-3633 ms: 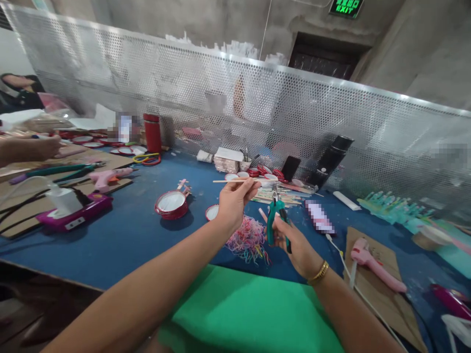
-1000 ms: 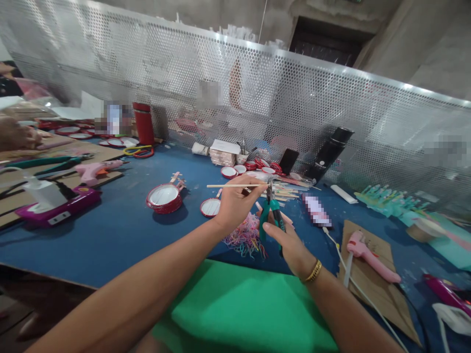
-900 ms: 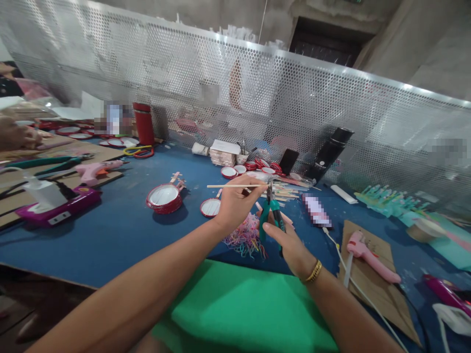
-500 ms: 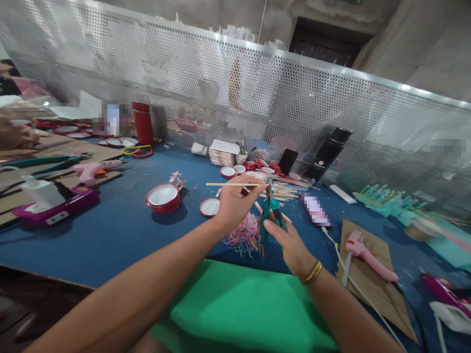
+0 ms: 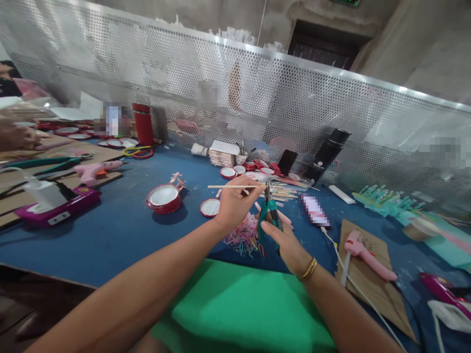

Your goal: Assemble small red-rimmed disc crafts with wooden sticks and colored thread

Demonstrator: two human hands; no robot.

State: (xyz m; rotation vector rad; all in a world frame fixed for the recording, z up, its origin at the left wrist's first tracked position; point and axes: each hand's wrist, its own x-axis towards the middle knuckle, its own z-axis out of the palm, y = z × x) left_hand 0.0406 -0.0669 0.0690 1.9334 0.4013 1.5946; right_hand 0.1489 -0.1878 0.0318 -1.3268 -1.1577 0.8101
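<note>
My left hand point(image 5: 235, 203) pinches a thin pale wooden stick point(image 5: 230, 186) that lies roughly level, its free end pointing left. Green-handled pliers point(image 5: 272, 211) are in my right hand point(image 5: 285, 240), with the jaws up at the stick's right end, close to my left fingertips. Whether the jaws touch the stick I cannot make out. Beneath my hands is a heap of colourful yarn pieces point(image 5: 243, 238), partly covered. A red-rimmed white disc point(image 5: 210, 207) lies just left of my left wrist, and more thin sticks point(image 5: 287, 191) are spread behind the pliers.
Stacked red-rimmed discs point(image 5: 164, 197) stand left on the blue table point(image 5: 121, 235). A pink glue gun point(image 5: 368, 255) rests on cardboard at right, beside a cabled phone point(image 5: 315, 211). A black bottle point(image 5: 327, 154) leans on the perforated metal screen point(image 5: 176, 73). Another person's hand point(image 5: 18, 135) shows far left.
The pliers and my right hand have shifted very slightly left. My left hand keeps its pinch on the stick, which looks almost unmoved.
</note>
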